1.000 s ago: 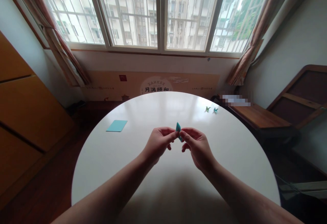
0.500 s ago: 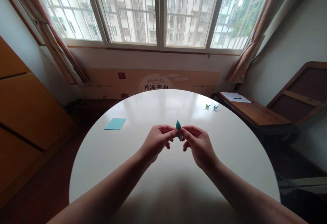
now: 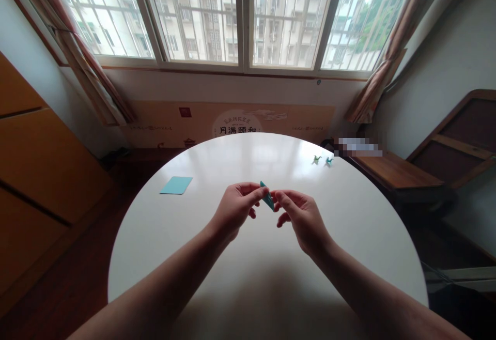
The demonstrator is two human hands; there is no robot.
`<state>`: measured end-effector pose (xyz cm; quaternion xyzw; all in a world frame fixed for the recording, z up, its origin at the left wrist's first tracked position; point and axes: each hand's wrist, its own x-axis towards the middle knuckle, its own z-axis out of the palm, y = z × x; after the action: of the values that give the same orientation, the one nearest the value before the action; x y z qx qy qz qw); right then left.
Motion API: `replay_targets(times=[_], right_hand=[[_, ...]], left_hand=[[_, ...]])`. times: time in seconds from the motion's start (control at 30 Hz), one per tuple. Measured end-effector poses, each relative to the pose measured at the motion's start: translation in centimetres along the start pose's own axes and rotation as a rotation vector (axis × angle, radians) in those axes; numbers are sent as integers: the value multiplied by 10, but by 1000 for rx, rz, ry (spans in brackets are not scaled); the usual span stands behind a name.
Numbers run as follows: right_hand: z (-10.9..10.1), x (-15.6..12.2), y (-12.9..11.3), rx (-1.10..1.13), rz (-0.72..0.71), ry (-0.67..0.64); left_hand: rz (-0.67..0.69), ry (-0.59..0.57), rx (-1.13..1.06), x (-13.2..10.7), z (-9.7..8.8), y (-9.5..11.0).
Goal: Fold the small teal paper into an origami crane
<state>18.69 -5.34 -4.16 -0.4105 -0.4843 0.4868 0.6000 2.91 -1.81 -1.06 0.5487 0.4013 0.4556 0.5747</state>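
Pinching the small folded teal paper piece [image 3: 267,199] above the round white table [image 3: 349,216], left hand [image 3: 236,211] and right hand [image 3: 300,218] closed fingertip-tight; I'd crease slowly, edges aligned.

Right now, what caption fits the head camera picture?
Left hand and right hand pinch a small folded teal paper piece above a round white table.

Bright window [image 3: 244,17] backlight glares on the table [image 3: 349,226]; edges bend.
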Motion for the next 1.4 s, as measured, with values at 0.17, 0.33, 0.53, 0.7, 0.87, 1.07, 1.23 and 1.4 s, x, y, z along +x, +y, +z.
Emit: replay_targets(times=[0.17, 0.33, 0.53, 0.7, 0.87, 1.07, 1.23, 1.4], right_hand=[[1, -1, -4, 39, 83, -46], [1, -1, -1, 42, 89, -63], [0, -1, -2, 14, 73, -25], [0, -1, -4, -13, 53, -6], [0, -1, -2, -34, 20, -29], [1, -3, -4, -54, 119, -74], [-1, -2, -5, 15, 268, -123], [-3, 0, -4, 59, 295, -138]], left_hand=[[-99, 42, -91, -1, 0, 2], [-137, 10, -58, -2, 0, 1], [-211, -51, -92, 0, -2, 1], [-107, -65, 52, 0, -5, 4], [32, -52, 257, -1, -6, 5], [93, -35, 283, -2, -5, 3], [95, -59, 297, -2, -5, 4], [24, -72, 256, 0, -6, 5]])
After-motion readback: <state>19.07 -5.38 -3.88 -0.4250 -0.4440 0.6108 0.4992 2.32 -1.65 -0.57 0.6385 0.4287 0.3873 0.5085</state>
